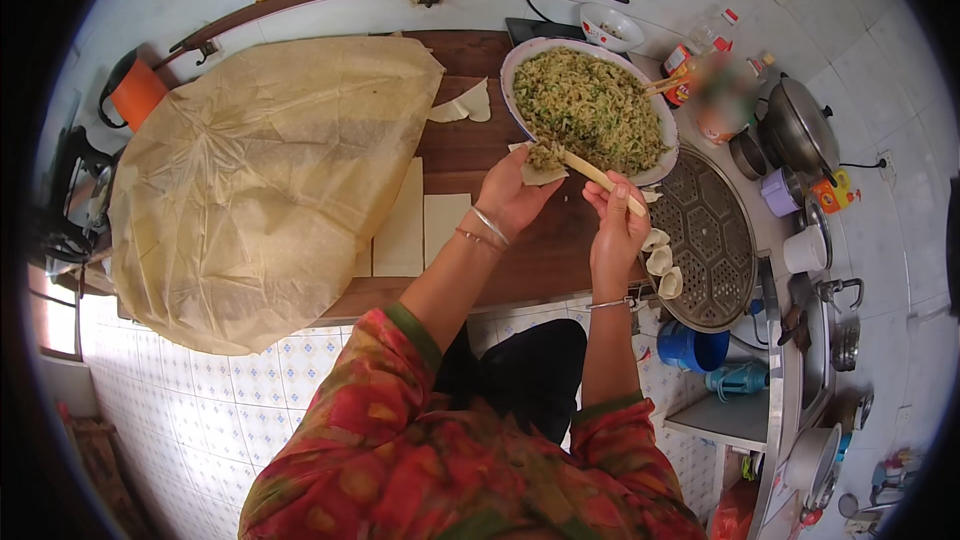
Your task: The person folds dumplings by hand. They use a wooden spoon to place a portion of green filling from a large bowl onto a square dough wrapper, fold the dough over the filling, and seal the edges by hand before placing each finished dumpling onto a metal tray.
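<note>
In my left hand [511, 193] lies a square dough wrapper [537, 177] topped with a clump of chopped filling [547, 155]. My right hand [616, 229] grips a pale wooden stick [598, 175], whose far end touches that clump. Just beyond both hands stands a large enamel basin [512, 106] heaped with green and brown filling [592, 101]. A few folded dumplings [660, 261] sit along the left rim of a round perforated steamer tray [705, 225], right of my right hand. Flat dough sheets [397, 232] rest on the wooden table [465, 146] to the left.
A crinkled translucent plastic sheet [262, 187] covers the table's left side and overhangs its front edge. Loose dough pieces [466, 103] lie near the basin. Chopsticks [664, 84] lean on its rim. Bottles [679, 71], a lidded pan [799, 124] and a patterned bowl [611, 28] stand behind.
</note>
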Motion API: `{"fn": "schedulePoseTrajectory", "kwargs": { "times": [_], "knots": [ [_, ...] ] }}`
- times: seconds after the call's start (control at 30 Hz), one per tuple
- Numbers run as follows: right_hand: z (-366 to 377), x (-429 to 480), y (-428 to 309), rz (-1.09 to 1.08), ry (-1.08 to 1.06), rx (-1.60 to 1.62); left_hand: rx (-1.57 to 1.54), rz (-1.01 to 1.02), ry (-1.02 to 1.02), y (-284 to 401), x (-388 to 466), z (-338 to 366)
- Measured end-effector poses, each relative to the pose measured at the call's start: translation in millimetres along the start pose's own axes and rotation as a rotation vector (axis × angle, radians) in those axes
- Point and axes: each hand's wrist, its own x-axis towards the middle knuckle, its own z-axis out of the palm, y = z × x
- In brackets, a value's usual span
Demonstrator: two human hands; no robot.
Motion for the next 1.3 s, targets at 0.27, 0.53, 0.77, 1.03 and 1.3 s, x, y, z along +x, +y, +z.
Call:
{"fn": "schedulePoseTrajectory", "kwargs": {
  "times": [0.27,0.53,0.77,1.03,1.3],
  "knots": [
    [-3,-9,-17,0.026,0.019,0.106,-0.033,-0.022,-0.043,3,-25,-6],
    [-36,-10,-16,0.421,0.197,0.385,-0.003,-0.102,-0.080,-1,-71,-10],
    [-34,-31,-6,0.496,0.125,0.259,-0.014,-0.141,-0.061,-4,-92,-19],
    [-23,-49,-10,0.376,0.025,0.055,-0.039,-0.162,0.032,-4,-104,-32],
    [-18,-38,-37,0.360,0.086,0.128,0.000,-0.157,-0.094,1,-106,-31]
  ]
}}
